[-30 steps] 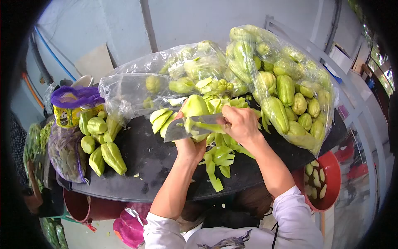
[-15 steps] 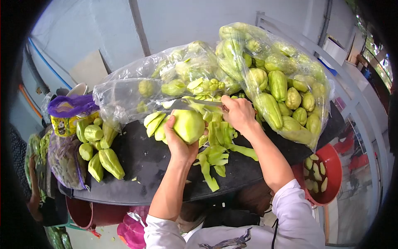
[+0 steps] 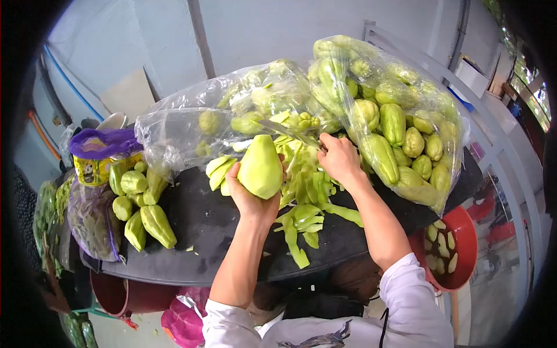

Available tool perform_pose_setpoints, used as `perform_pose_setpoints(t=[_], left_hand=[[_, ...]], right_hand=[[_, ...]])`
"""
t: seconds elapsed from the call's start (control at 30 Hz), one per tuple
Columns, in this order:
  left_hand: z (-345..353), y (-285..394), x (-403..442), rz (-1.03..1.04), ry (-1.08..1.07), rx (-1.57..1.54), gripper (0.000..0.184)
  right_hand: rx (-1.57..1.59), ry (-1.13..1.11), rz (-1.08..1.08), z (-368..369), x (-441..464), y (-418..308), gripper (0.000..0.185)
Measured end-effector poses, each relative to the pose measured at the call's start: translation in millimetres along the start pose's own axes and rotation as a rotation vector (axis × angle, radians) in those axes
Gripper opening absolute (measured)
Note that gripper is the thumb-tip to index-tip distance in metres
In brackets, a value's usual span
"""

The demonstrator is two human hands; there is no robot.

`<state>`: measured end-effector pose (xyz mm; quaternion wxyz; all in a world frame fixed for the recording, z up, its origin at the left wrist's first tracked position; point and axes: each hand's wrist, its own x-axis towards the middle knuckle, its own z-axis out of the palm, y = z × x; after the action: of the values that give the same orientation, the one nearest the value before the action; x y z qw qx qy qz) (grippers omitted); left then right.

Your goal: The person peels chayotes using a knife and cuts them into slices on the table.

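Observation:
A smooth, pale green peeled chayote (image 3: 260, 168) rests in my left hand (image 3: 249, 204), narrow end up, with the fingers wrapped around its lower part. My right hand (image 3: 339, 158) grips a knife (image 3: 285, 132) by its handle. The blade points up and left, just behind the chayote and apart from it. Under and beside my right hand lies a heap of green peelings (image 3: 310, 188) on the black table (image 3: 203, 223). Several pale cut pieces (image 3: 219, 171) sit left of the chayote, partly hidden by my left hand.
Two clear plastic bags, a left one (image 3: 174, 130) and a right one (image 3: 400, 124), hold many unpeeled chayotes. More chayotes (image 3: 156, 225) lie at left beside a purple mesh bag (image 3: 93, 217). A red bucket (image 3: 464, 232) at lower right holds pale pieces in liquid.
The chayote has turned so its narrow end stands up. The knife has moved away from its top, and my right hand has shifted slightly right.

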<state>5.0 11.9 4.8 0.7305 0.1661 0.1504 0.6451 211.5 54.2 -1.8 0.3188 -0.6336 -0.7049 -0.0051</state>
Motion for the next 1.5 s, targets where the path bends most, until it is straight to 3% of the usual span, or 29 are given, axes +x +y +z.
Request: perform_pose_setpoints(t=[0.1,0.17,0.3,0.4,0.47,0.83,1.03,1.1,1.17,1.3,1.37,1.5], left_hand=[[-8,4,3,-0.026,-0.067,0.004,0.057],[-2,4,2,0.023,0.094,-0.037,0.057],[-8,6,3,0.009,0.076,-0.077,0.055],[-13,3,7,-0.08,-0.149,-0.169,0.052],[-14,1,6,-0.096,-0.154,-0.179,0.052],[-9,-1,4,-0.128,-0.07,-0.189,0.053],[0,5,1,0.037,0.155,-0.142,0.046],[1,6,-1,0.041,0.157,-0.136,0.046],[-7,5,2,0.024,0.007,-0.116,0.045],[10,8,-9,0.047,0.196,-0.008,0.045],[3,6,-7,0.047,0.078,-0.031,0.05],[-8,-5,-3,0.017,0.048,-0.033,0.053]], right_hand=[[-0.025,0.022,-0.064,1,-5,-6,0.018],[0.033,0.087,-0.21,-5,-13,-20,0.019],[0.091,0.197,-0.453,-10,-29,-42,0.022],[0.054,0.248,-0.517,-7,-33,-49,0.022],[0.036,0.29,-0.566,-5,-33,-50,0.023],[-0.011,0.362,-0.598,-2,-35,-52,0.022],[0.017,0.275,-0.453,3,-25,-32,0.02],[0.031,0.241,-0.459,1,-23,-32,0.02],[0.054,0.227,-0.456,-3,-21,-36,0.02],[0.05,0.147,-0.394,0,-15,-22,0.02],[0.012,0.147,-0.374,-5,-15,-20,0.021],[0.078,0.192,-0.436,-12,-21,-34,0.02]])
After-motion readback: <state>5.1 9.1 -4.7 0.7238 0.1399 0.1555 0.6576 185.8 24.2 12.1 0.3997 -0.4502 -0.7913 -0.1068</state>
